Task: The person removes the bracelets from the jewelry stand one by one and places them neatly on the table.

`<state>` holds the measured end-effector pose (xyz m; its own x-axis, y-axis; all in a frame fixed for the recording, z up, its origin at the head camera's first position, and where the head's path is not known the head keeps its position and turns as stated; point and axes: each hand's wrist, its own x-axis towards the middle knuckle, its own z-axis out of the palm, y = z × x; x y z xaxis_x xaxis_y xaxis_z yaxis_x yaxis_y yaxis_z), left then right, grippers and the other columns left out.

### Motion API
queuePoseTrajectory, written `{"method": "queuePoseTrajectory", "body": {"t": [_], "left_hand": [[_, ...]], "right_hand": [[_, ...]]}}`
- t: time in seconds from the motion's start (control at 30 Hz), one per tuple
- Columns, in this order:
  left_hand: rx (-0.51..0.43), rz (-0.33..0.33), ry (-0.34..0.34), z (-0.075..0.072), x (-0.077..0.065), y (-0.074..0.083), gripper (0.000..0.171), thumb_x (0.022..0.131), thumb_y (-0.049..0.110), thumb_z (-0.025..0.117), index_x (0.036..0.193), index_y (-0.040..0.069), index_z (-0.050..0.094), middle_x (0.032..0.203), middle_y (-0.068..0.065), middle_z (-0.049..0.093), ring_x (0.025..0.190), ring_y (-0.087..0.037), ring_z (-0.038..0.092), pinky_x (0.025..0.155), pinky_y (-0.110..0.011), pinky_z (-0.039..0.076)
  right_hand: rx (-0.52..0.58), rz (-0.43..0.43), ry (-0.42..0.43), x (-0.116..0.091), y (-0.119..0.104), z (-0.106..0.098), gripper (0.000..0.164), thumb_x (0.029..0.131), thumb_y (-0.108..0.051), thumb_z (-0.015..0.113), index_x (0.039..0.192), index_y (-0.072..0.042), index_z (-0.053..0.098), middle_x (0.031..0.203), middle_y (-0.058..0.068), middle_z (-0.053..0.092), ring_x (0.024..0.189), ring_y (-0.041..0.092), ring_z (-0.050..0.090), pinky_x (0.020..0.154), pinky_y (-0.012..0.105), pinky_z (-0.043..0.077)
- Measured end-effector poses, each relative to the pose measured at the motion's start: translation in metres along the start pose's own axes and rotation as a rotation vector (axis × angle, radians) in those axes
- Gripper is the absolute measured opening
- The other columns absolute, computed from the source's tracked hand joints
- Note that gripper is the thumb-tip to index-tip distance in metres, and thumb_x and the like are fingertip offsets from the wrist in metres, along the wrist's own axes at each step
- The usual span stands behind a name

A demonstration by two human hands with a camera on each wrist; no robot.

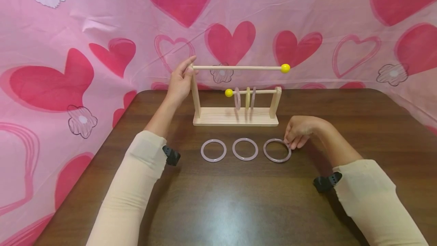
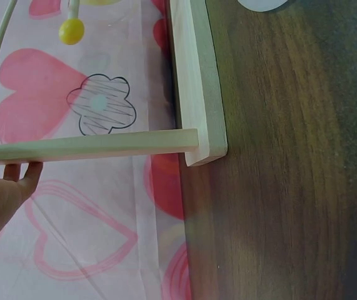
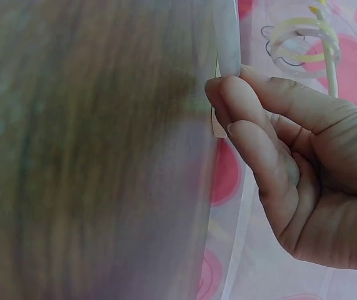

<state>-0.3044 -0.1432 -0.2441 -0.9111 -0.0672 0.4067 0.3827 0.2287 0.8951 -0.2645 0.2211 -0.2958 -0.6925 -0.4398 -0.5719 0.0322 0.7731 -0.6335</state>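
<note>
A pale wooden stand (image 1: pixel 235 117) has a tall post at its left and a short one at its right, each with a yellow-tipped rod. My left hand (image 1: pixel 182 81) grips the tall post (image 2: pixel 90 147) near its top. Two lilac rings and a yellow ring (image 1: pixel 247 98) hang on the lower rod. In front of the stand lie a left lilac ring (image 1: pixel 202 154) and a middle lilac ring (image 1: pixel 234 153). My right hand (image 1: pixel 302 130) pinches the edge of the right lilac ring (image 1: pixel 265 154), which looks slightly raised on that side. In the right wrist view, thumb and fingertips meet on that ring (image 3: pixel 228 44).
Beneath everything is a dark brown wooden table (image 1: pixel 218 200). A pink cloth (image 1: pixel 136 14) with heart prints hangs behind it and along the sides. The upper rod (image 1: pixel 239 67) reaches right from the tall post and ends in a yellow ball (image 1: pixel 285 68).
</note>
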Motion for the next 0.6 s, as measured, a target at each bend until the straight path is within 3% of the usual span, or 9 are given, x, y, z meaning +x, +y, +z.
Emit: {"method": "queuePoseTrajectory", "body": {"t": [0.33, 0.6], "left_hand": [[0.012, -0.006, -0.005, 0.000, 0.000, 0.002, 0.037, 0.098, 0.012, 0.042, 0.135, 0.014, 0.049, 0.114, -0.024, 0.059, 0.106, -0.024, 0.057, 0.090, -0.034, 0.044], [0.018, -0.020, 0.000, 0.000, -0.001, 0.002, 0.037, 0.098, 0.013, 0.043, 0.134, 0.018, 0.050, 0.111, -0.021, 0.062, 0.105, -0.023, 0.057, 0.088, -0.034, 0.045]], "right_hand": [[0.003, -0.020, 0.079, -0.003, -0.006, -0.005, 0.016, 0.087, -0.003, 0.056, 0.092, 0.010, 0.065, 0.070, 0.007, 0.067, 0.064, 0.013, 0.064, 0.061, 0.031, 0.054], [0.074, -0.155, 0.171, -0.004, -0.024, 0.000, 0.026, 0.086, -0.002, 0.056, 0.103, 0.017, 0.060, 0.084, 0.013, 0.068, 0.077, 0.019, 0.065, 0.071, 0.036, 0.054]]}}
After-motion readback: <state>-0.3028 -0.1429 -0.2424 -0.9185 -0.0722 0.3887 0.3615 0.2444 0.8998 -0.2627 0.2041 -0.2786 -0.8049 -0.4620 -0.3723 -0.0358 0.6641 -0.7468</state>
